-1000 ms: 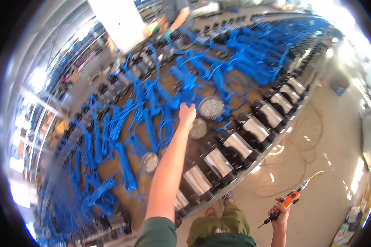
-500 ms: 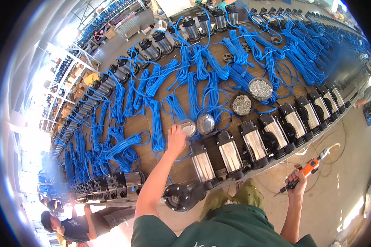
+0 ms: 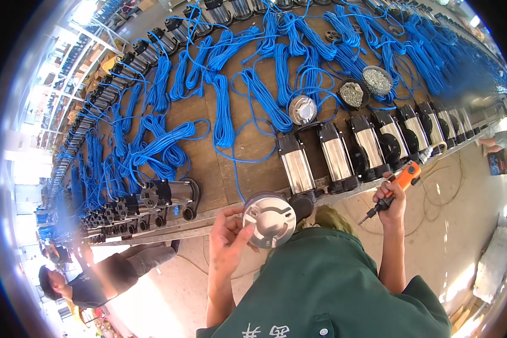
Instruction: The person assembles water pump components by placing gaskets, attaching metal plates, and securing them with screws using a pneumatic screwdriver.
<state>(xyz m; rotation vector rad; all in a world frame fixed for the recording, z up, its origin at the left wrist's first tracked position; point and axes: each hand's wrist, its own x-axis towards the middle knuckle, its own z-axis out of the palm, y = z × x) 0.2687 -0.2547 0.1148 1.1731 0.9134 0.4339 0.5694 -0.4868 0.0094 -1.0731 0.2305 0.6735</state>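
My left hand (image 3: 226,241) holds a round silver metal cover (image 3: 269,218) close to my chest, its flat face turned up. My right hand (image 3: 391,198) grips an orange powered screwdriver (image 3: 399,183) with its bit pointing down and left, its cable trailing to the right. Straight ahead, a row of silver and black pump bodies (image 3: 337,152) lies along the near edge of the long wooden bench (image 3: 208,169). A second silver cover (image 3: 302,109) rests on the bench behind them.
Bundles of blue cable (image 3: 265,96) cover the bench. Two black bowls of small metal parts (image 3: 352,94) (image 3: 377,80) sit at the back right. More pumps (image 3: 163,197) lie at the left. A person in dark clothes (image 3: 90,279) crouches at the lower left.
My left hand has drawn back from the bench, bringing a silver cover toward my chest. My right hand with the screwdriver has risen closer to the pumps.
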